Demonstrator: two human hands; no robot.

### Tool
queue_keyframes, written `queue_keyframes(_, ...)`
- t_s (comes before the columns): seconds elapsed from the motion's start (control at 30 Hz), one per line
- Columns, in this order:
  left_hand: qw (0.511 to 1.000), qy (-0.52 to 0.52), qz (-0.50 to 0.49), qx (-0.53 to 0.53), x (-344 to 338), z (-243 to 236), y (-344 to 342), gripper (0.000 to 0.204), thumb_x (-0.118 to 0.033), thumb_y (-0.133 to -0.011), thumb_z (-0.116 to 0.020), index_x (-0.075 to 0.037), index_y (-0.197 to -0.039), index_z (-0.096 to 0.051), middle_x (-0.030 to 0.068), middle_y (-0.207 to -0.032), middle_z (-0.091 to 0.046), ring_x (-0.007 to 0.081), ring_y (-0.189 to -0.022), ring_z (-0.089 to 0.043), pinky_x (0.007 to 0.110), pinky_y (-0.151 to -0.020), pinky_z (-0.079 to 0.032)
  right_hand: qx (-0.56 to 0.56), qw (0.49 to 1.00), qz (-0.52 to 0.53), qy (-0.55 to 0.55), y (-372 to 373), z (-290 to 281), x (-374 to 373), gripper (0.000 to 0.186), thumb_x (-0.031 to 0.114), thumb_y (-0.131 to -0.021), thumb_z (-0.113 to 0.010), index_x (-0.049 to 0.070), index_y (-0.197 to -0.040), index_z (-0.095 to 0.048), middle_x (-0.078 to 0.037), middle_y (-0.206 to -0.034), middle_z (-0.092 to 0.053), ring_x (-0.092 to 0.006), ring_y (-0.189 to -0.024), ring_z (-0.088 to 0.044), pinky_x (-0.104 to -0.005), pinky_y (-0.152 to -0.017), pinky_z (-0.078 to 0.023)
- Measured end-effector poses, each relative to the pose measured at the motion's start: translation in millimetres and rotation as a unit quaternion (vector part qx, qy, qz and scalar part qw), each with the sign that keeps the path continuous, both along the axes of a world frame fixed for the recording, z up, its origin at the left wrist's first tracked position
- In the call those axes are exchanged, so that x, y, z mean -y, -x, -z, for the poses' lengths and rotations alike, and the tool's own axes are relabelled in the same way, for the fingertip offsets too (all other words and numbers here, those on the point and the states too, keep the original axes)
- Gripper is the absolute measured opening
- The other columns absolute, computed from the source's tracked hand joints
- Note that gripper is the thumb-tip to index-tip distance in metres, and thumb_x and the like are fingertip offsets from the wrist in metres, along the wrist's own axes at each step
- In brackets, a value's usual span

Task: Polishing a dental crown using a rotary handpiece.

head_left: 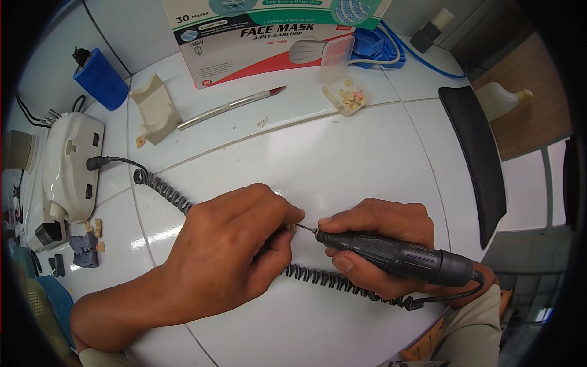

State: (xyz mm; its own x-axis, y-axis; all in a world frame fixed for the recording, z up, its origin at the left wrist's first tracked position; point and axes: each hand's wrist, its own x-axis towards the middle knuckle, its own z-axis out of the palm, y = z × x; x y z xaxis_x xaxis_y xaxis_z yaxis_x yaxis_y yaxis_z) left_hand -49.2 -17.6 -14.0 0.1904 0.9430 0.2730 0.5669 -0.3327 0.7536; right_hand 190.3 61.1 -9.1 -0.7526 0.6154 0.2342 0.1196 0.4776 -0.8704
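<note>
Right grip: right hand point(400, 220) closed around a black rotary handpiece point(397, 255), thumb and fingers wrapped near its nose.
Bit: thin metal bit point(305, 228) pointing left from the nose, its tip right by the left fingertips.
Left grip: left hand point(226, 238) curled, back upward, thumb and forefinger pinched on a small pale piece point(291, 227) — mostly hidden, shape unclear.
Cord: coiled black cord point(333, 279) from handpiece tail, passing behind the left hand to a white control unit point(73, 162) on the left.
Surface: white tiled top point(385, 156) beneath both hands.
Beyond the hands: silver craft knife point(229, 108), blade end to the right; beige cradle point(156, 110) beside its handle end; open clear case point(347, 101) with pale and pinkish bits.
Writing: carton point(263, 58) at the back — large dark lettering, a smaller red line, light print on a green band, a pictured face mask.
Edges: blue cylinder point(101, 79) back left; black strip point(474, 162) along the right edge.
</note>
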Motion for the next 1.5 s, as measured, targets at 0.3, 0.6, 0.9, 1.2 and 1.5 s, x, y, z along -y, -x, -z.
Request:
queue_keyframes(0.3,1.000,-0.008,0.003,0.006,0.5,-0.8,0.7,0.025,0.009,-0.081,-0.070,0.003,-0.104,-0.074,0.0107,-0.083,-0.065,0.0185,-0.061,-0.064,0.030,-0.054,-0.049,-0.003,1.000,-0.005,0.012,-0.6,0.3,0.0,0.036,0.011,-0.084,-0.084,-0.003,-0.116,-0.075,-0.017,-0.093,-0.079,-0.0215,-0.076,-0.078,-0.0301,-0.068,-0.061)
queue_keyframes(0.6,1.000,-0.007,0.000,-0.002,-0.2,0.1,0.7,0.027,0.010,-0.082,-0.068,0.001,-0.107,-0.074,0.0109,-0.084,-0.065,0.0196,-0.062,-0.064,0.031,-0.056,-0.051,-0.005,1.000,-0.005,0.003,-0.7,1.4,-1.0,0.037,0.010,-0.084,-0.084,-0.003,-0.118,-0.074,-0.017,-0.093,-0.079,-0.0213,-0.076,-0.078,-0.0302,-0.068,-0.061)
queue_keyframes(0.9,1.000,-0.008,0.010,-0.021,-0.1,-0.2,-0.5,0.028,0.010,-0.083,-0.067,0.001,-0.109,-0.072,0.0132,-0.087,-0.065,0.0266,-0.070,-0.066,0.036,-0.061,-0.053,-0.002,1.000,-0.006,-0.005,-0.5,1.2,-1.4,0.038,0.009,-0.084,-0.084,-0.002,-0.119,-0.075,-0.016,-0.093,-0.079,-0.0208,-0.077,-0.078,-0.0295,-0.068,-0.061)
queue_keyframes(1.2,0.999,0.005,0.015,-0.028,0.4,-3.0,-0.6,0.029,0.010,-0.084,-0.067,0.000,-0.110,-0.071,0.0137,-0.089,-0.064,0.0281,-0.073,-0.065,0.038,-0.063,-0.052,-0.004,1.000,-0.004,-0.004,-0.7,1.6,-0.6,0.037,0.009,-0.084,-0.084,-0.002,-0.117,-0.075,-0.016,-0.092,-0.079,-0.0210,-0.075,-0.078,-0.0295,-0.067,-0.060)
queue_keyframes(1.5,1.000,-0.001,0.016,-0.027,0.0,-0.7,-1.1,0.027,0.010,-0.084,-0.067,0.001,-0.110,-0.070,0.0138,-0.088,-0.062,0.0293,-0.073,-0.063,0.039,-0.063,-0.051,-0.005,1.000,-0.003,0.003,-0.2,2.2,-0.1,0.036,0.009,-0.084,-0.084,-0.002,-0.117,-0.075,-0.016,-0.092,-0.079,-0.0210,-0.075,-0.078,-0.0300,-0.068,-0.061)
